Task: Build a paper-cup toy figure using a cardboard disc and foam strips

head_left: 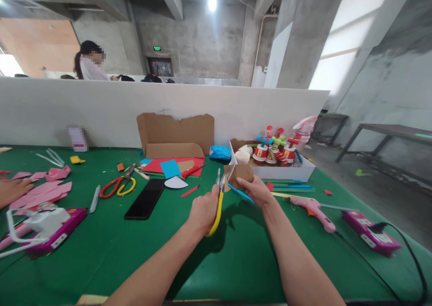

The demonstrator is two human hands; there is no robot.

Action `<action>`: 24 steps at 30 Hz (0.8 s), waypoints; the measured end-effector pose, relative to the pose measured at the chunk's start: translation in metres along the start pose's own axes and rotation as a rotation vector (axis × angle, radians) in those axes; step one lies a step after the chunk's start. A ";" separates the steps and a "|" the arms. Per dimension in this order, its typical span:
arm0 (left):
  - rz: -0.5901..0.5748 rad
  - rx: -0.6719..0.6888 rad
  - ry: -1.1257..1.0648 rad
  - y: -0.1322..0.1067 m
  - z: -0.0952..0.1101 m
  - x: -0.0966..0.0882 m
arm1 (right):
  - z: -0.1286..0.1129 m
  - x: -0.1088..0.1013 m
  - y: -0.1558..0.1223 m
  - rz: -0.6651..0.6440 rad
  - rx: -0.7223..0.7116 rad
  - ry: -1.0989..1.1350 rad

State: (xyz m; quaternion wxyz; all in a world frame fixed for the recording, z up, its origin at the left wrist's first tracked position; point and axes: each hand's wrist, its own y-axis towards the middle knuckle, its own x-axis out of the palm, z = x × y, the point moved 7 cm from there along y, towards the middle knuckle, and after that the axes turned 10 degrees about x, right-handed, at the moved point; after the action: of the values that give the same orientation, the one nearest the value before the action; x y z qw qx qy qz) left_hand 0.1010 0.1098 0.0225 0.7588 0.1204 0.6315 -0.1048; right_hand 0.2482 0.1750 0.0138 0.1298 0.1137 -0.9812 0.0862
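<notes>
Gripping yellow-handled scissors (217, 204), the left hand (202, 213) is curled shut around the handle, blades pointing up toward a small brown cardboard piece (240, 173). The right hand (257, 191) pinches that cardboard piece from below, together with a blue strip (241, 195), holding both above the green surface (232, 256). On the surface to the left lie a black phone (146, 199) and red-and-yellow scissors (118, 186). To the right rest a pink glue gun (312, 209) and a white box (280, 171) of colourful toys. Another person's hand (11, 191) lies on pink paper pieces (43, 191) at the far left.
</notes>
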 end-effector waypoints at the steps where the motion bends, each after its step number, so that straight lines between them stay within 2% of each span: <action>1: -0.002 -0.003 0.004 0.000 0.000 0.000 | -0.001 0.000 -0.001 0.001 0.000 -0.015; 9: -0.010 0.020 0.028 0.000 0.001 0.001 | -0.006 -0.002 -0.003 0.016 -0.013 -0.047; 20: 0.003 0.041 0.090 -0.002 0.004 -0.007 | -0.004 -0.014 -0.001 0.061 0.010 -0.120; 24: -0.002 0.051 0.103 -0.003 0.004 -0.007 | -0.008 -0.011 -0.004 0.032 -0.004 -0.111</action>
State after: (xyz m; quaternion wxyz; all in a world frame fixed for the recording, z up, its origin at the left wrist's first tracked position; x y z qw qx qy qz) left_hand 0.1029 0.1062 0.0300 0.7218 0.1442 0.6671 -0.1152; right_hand 0.2612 0.1753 0.0185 0.0738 0.1022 -0.9888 0.0799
